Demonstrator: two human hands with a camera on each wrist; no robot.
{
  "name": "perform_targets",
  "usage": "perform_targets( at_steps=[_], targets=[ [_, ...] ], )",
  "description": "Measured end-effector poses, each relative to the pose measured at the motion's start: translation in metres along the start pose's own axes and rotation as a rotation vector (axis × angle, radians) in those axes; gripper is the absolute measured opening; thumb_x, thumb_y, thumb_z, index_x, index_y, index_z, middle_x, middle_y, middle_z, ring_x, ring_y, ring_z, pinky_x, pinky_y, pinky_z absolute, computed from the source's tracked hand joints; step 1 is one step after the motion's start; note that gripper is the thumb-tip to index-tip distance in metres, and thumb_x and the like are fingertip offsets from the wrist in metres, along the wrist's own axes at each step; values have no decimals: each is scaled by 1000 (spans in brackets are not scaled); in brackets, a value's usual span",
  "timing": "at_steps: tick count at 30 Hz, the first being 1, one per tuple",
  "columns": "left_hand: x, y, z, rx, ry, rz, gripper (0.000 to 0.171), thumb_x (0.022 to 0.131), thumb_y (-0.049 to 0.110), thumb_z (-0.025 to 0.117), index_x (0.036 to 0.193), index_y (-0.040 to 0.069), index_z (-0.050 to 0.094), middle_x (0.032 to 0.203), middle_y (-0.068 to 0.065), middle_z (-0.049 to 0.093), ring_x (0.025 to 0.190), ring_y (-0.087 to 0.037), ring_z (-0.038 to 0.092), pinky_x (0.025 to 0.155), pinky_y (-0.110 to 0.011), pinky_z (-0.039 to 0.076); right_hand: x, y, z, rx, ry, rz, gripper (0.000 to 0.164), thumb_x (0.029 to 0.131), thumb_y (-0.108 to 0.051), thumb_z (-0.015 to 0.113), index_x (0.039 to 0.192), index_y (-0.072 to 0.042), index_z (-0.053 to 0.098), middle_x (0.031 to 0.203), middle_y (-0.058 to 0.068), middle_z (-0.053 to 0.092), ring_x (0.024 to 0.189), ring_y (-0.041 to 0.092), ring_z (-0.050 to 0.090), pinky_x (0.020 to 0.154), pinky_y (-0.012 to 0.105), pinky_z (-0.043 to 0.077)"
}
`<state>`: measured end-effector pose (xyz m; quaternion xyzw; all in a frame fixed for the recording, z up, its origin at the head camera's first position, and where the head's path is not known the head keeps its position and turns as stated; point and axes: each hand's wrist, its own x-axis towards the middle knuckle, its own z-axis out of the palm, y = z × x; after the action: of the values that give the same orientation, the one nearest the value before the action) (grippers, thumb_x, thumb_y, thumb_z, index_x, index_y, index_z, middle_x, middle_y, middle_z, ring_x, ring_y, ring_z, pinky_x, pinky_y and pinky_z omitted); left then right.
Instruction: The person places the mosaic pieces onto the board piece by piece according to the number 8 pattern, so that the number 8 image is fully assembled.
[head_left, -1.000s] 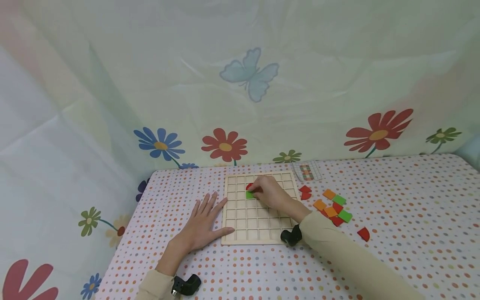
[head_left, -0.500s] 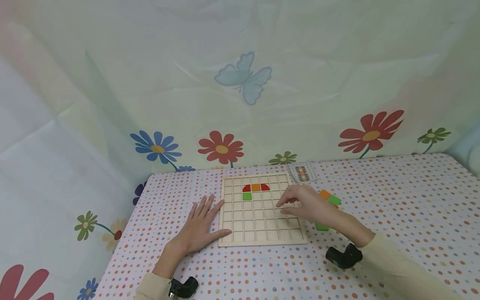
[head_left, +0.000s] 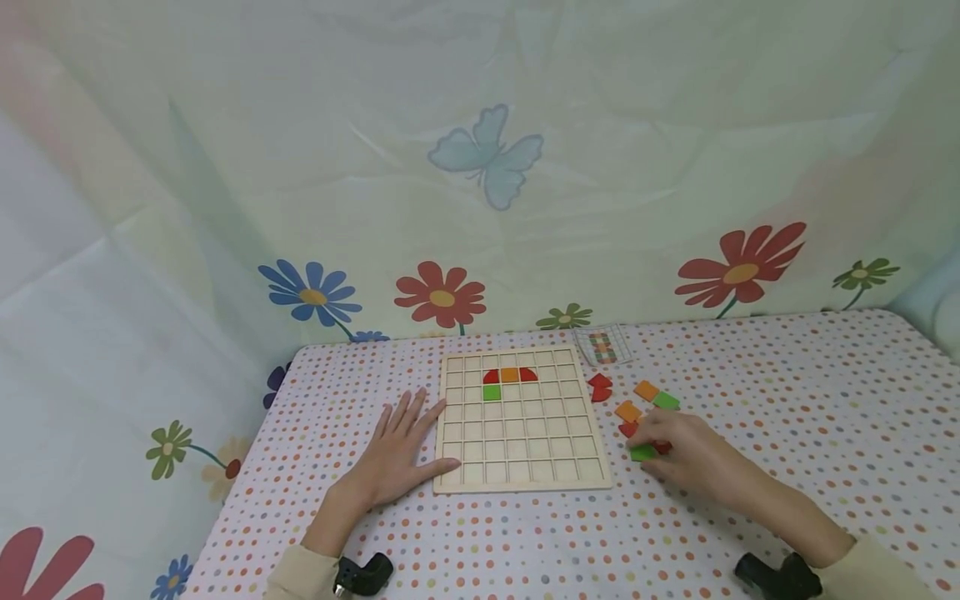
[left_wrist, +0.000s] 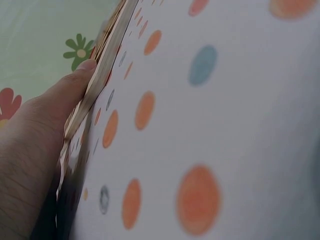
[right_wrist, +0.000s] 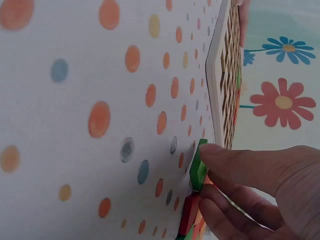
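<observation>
A wooden grid board [head_left: 525, 433] lies on the table. In its upper rows sit a red quarter-circle tile [head_left: 491, 377], an orange square tile [head_left: 509, 375], another red quarter-circle tile [head_left: 528, 375] and a green square tile [head_left: 491, 392]. My left hand [head_left: 397, 454] lies spread at the board's left side, its thumb resting on the edge; the left wrist view shows that thumb [left_wrist: 82, 75] against the rim. Right of the board, my right hand [head_left: 686, 450] pinches a green square tile [right_wrist: 199, 165] at the near end of the loose pile. Its palm hides part of the pile.
Two red tiles [head_left: 600, 387] lie beside the board's right edge. Orange tiles [head_left: 628, 412] and a green tile [head_left: 666, 401] are farther right. A printed pattern card [head_left: 603, 345] lies at the back, before the flowered backdrop [head_left: 600, 208].
My right hand has left the board's upper rows and moved right and nearer to the loose tiles, where it now holds a green tile. My left hand stays at the board's edge.
</observation>
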<state>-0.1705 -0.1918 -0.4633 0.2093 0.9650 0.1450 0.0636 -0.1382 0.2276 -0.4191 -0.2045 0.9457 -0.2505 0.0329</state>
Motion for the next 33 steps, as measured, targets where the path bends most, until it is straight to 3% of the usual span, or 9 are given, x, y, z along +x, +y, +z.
perform_targets(
  at_steps=[7,20,28,33],
  targets=[
    [0,2,-1,-7,12,13,93,97,68,57,169,23,21,175,-14,7,161,-36,0,128,-60,2,1,2,5,10,63,-28,25,77,2,90,98,-8,81,97,-3,70,80,7,57,65,25,54],
    [0,2,-1,-14,-2,-4,96,95,72,56,170,24,19,176,-11,4,162,-33,-3,129,-58,0,1,-2,4,80,58,82,28,76,2,90,102,-5,82,90,-3,68,73,11,53,60,23,49],
    [0,2,-2,-34,40,21,94,95,70,58,169,23,23,175,-14,10,161,-36,2,129,-60,3,-2,1,8,91,137,40,28,72,4,91,97,-7,83,93,-2,67,76,9,60,63,22,55],
    [-1,-1,3,-35,72,33,94,95,72,58,168,21,27,174,-16,14,161,-38,6,128,-62,5,-1,0,10,103,183,-14,30,71,6,92,96,-9,82,87,-6,64,70,4,49,57,21,47]
  ],
)
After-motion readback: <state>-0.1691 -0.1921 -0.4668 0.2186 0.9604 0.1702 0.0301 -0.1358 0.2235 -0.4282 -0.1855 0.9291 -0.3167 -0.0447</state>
